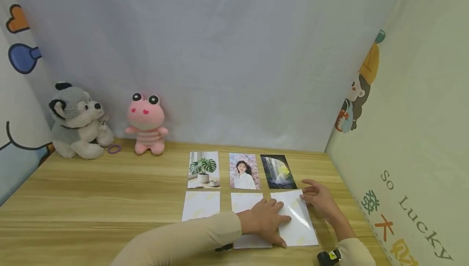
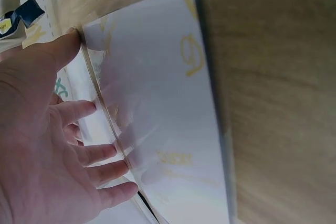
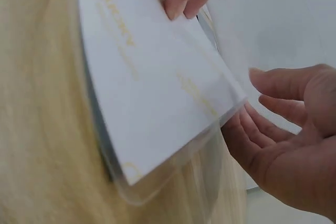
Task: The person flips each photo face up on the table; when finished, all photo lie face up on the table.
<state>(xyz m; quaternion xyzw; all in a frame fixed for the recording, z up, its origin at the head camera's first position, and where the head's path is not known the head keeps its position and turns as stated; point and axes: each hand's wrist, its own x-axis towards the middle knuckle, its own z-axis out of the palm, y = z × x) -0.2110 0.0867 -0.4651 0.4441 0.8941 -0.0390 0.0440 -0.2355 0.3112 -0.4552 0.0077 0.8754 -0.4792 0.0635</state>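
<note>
A photo print [image 1: 298, 227] lies with its white back up at the front right; in the wrist views its white back [image 2: 157, 87] has a clear plastic border and faint yellow lettering. My left hand [image 1: 264, 221] rests across its left edge with spread fingers, partly over the neighbouring face-down print [image 1: 253, 241]. My right hand [image 1: 322, 201] is at the upper right corner of the white print. Seen from the right wrist, the right fingers [image 3: 257, 135] lie against the underside of that corner, with the thumb raised away from it.
Behind stand three face-up photos in a row: a potted plant [image 1: 203, 170], a portrait [image 1: 244, 172] and a waterfall [image 1: 278, 172]. Another face-down print [image 1: 200, 205] is at left. A grey plush dog [image 1: 78, 123], purple ring [image 1: 114, 149] and pink plush frog [image 1: 147, 123] sit at the back left.
</note>
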